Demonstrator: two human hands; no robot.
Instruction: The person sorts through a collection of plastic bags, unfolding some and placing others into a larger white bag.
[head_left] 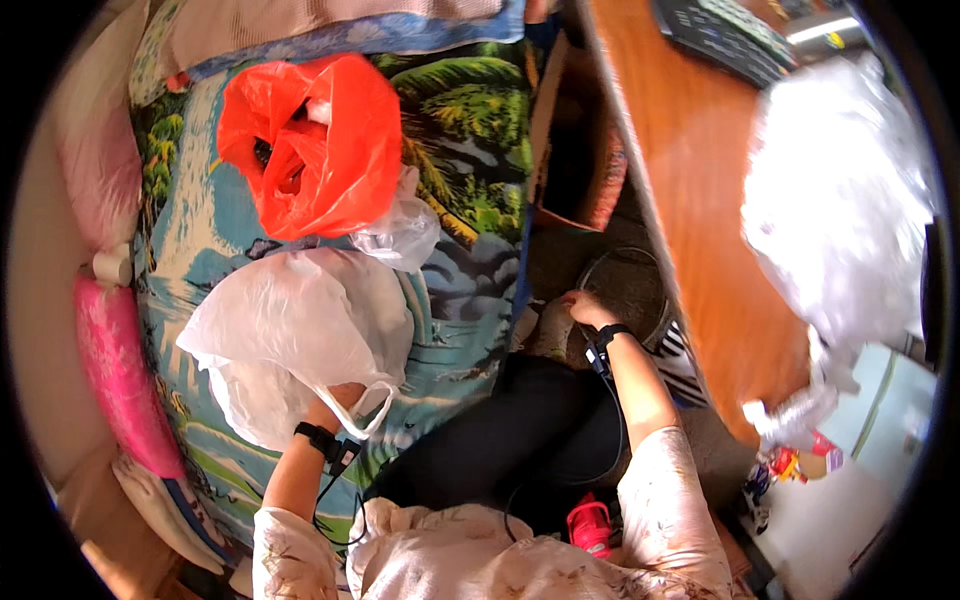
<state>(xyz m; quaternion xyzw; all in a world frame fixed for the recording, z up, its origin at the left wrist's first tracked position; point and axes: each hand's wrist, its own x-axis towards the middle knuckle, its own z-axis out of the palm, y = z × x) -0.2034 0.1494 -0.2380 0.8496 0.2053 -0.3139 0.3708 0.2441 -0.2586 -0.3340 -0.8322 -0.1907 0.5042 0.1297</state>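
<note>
A white plastic bag (290,330) lies on the patterned bedspread in front of me. My left hand (345,398) reaches into its opening beside the bag's handle loop, and the bag hides its fingers. Down in the gap between bed and table, my right hand (590,308) is over a round-rimmed container (655,262). Its fingers look bent and pressed together; what they hold, if anything, is too small to make out. Beyond the white bag stands an open red plastic bag (345,150) with dark contents, and a small clear bag (402,235) touches it.
A brown wooden table (690,180) runs along my right, bearing a black keyboard (725,40) and a large clear plastic bag (840,200). An open cardboard box (598,190) stands below its edge. A pink cushion (122,370) lies at the bed's left side.
</note>
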